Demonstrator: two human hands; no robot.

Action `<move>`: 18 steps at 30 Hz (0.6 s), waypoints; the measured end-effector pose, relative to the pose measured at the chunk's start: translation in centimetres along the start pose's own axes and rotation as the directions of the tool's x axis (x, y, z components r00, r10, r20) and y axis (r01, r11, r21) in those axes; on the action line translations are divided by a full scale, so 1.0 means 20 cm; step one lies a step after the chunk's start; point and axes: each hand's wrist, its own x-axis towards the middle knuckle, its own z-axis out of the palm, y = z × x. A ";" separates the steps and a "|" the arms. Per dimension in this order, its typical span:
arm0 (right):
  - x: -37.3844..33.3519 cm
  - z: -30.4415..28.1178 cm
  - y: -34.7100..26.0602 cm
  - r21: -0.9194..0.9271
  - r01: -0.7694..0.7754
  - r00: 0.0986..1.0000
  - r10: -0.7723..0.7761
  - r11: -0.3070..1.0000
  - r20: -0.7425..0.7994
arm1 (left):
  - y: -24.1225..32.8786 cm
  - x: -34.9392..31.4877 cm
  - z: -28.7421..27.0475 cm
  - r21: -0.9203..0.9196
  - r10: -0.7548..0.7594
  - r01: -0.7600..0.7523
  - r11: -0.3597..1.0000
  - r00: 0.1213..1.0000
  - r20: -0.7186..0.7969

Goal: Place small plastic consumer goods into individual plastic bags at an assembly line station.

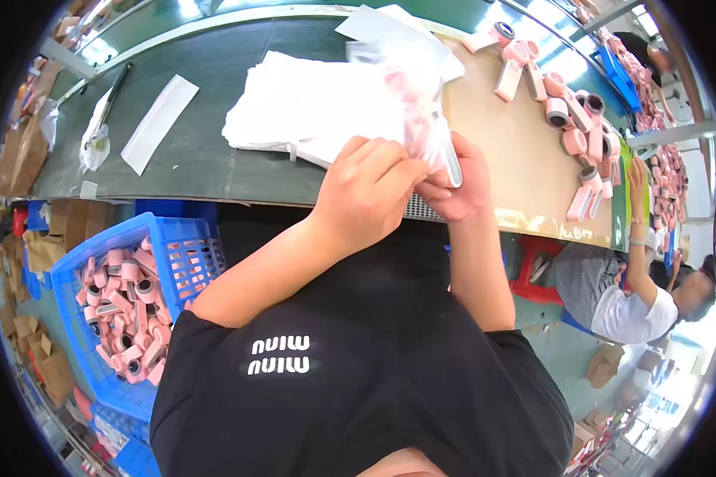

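Note:
Both of my hands are together at the near edge of the dark green table. A clear plastic bag (431, 143) is between them, with a pink handheld device blurred behind its film. My left hand (370, 184) is closed, thumb and fingers pinching the bag's near end. My right hand (468, 181) wraps round the bag from the right, and a pale, rounded strip of the bagged device shows beside its thumb. Left of the bag, a stack of white plastic bags (310, 103) lies on the table, partly behind my left hand.
Several pink handheld devices with round heads (571, 107) lie on a tan board (489, 123) at the right. A blue crate (155, 230) full of similar ones stands below the table at left. A white strip (161, 123) lies on the tabletop. Another person (632, 310) sits at far right.

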 end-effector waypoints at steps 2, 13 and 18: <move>-0.02 0.03 0.00 0.274 0.030 0.998 -0.015 0.961 -0.057 | 0.01 -0.03 0.03 -0.077 0.042 -0.043 0.996 0.999 -0.014; -0.10 0.07 0.14 -0.018 0.451 0.851 -0.436 0.893 -0.293 | 0.09 -0.11 0.11 -0.339 -0.016 0.048 0.940 0.995 0.095; -0.36 -0.13 0.06 0.039 0.474 0.879 -0.470 0.880 -0.082 | 0.16 -0.13 0.21 -0.321 0.133 -0.054 0.945 0.964 0.230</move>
